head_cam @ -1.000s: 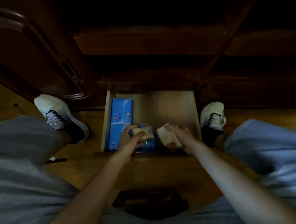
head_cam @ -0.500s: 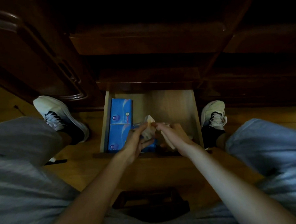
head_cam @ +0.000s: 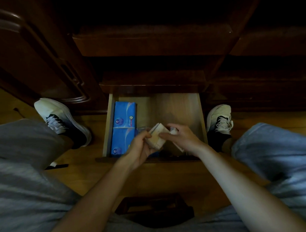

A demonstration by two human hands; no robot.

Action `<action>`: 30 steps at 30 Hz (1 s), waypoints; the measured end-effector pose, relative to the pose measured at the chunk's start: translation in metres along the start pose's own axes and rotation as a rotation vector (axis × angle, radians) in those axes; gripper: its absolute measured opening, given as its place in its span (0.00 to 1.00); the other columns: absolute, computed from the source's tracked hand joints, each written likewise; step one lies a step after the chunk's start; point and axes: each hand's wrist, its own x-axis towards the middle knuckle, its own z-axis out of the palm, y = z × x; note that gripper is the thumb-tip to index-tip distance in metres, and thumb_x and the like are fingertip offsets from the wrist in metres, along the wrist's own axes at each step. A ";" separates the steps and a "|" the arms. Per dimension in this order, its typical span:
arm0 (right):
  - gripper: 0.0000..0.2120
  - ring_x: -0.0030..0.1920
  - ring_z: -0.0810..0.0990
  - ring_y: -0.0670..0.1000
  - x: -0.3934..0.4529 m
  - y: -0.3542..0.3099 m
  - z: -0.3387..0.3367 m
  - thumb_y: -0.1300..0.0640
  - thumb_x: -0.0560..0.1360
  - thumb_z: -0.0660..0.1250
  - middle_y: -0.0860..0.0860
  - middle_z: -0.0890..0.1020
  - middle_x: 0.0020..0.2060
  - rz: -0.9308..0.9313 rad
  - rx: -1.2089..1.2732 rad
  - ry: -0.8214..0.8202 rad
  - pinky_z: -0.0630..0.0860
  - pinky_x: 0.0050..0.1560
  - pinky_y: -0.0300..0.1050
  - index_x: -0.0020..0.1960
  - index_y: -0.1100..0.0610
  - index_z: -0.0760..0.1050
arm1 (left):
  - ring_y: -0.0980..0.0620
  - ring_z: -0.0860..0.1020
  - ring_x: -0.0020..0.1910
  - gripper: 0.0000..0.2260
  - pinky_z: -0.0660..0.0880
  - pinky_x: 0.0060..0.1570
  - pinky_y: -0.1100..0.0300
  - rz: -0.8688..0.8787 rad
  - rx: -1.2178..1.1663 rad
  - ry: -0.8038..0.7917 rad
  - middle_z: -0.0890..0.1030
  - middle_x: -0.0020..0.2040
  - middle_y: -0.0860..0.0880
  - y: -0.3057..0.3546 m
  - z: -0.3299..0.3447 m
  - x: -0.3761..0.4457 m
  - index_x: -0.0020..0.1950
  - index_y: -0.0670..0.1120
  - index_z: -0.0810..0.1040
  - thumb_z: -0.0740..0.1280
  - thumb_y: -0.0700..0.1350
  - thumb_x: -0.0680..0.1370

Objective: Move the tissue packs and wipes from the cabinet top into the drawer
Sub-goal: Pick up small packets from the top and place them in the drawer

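An open light-wood drawer [head_cam: 180, 105] sits low in the dark cabinet. Two blue tissue packs [head_cam: 125, 129] lie end to end along its left wall. Over the drawer's front part, my left hand [head_cam: 141, 148] grips a stack of small beige tissue packs [head_cam: 157, 136] from the left. My right hand [head_cam: 181, 137] pinches the same stack from the right, and a small whitish pack shows under its fingers. A blue wrapper edge peeks out beneath my left hand, mostly hidden.
My two white shoes [head_cam: 60, 119] [head_cam: 219, 119] rest on the wooden floor on either side of the drawer. A dark cabinet door [head_cam: 30, 60] stands at the left. A dark stool [head_cam: 153, 208] sits between my knees. The drawer's right half shows bare wood.
My hands came together from holding separate packs; both now hold one beige stack, lifted slightly over the drawer's front. The blue pack under my left hand is now mostly covered.
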 end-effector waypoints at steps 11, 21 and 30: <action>0.22 0.61 0.77 0.50 0.059 0.014 -0.062 0.51 0.72 0.78 0.48 0.79 0.63 0.116 -0.593 -0.005 0.77 0.58 0.49 0.64 0.47 0.78 | 0.55 0.75 0.53 0.10 0.71 0.51 0.60 0.346 1.110 0.243 0.76 0.54 0.54 -0.016 -0.037 0.035 0.62 0.49 0.75 0.65 0.47 0.82; 0.12 0.50 0.77 0.53 0.080 0.065 -0.027 0.50 0.75 0.75 0.54 0.81 0.55 0.177 -1.195 -0.307 0.75 0.49 0.48 0.52 0.55 0.77 | 0.47 0.75 0.63 0.17 0.71 0.57 0.57 0.217 1.573 0.061 0.77 0.66 0.47 -0.040 -0.065 0.041 0.69 0.50 0.74 0.64 0.53 0.81; 0.21 0.56 0.78 0.54 0.076 0.067 -0.022 0.46 0.75 0.73 0.53 0.79 0.59 0.056 -1.359 -0.323 0.68 0.42 0.45 0.63 0.54 0.77 | 0.48 0.75 0.65 0.19 0.71 0.59 0.54 0.209 1.632 0.092 0.75 0.69 0.49 -0.042 -0.060 0.044 0.71 0.53 0.72 0.61 0.56 0.82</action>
